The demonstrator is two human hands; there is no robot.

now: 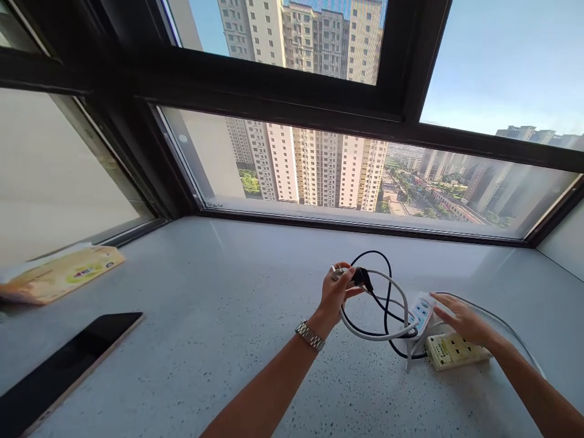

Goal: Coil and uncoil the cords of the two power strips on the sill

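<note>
My left hand (332,297), with a metal watch (310,336) on its wrist, is closed around a black plug (362,278) above the counter. A pale plug end seems to show between the same fingers. Looped black cord (385,304) and white cord (374,336) hang from this hand toward the right. A white power strip (423,311) stands tilted, and my right hand (463,321) grips its right edge with thumb and fingers; the fingertips are partly hidden behind it. Just below lies a yellowed power strip (456,351) with the black cord running into its left end.
The speckled white counter (219,353) runs up to a dark window frame (319,222). At left are a black-screened tablet or phone (73,365) and a yellow tissue pack (68,274). A grey cord (506,319) trails behind my right hand.
</note>
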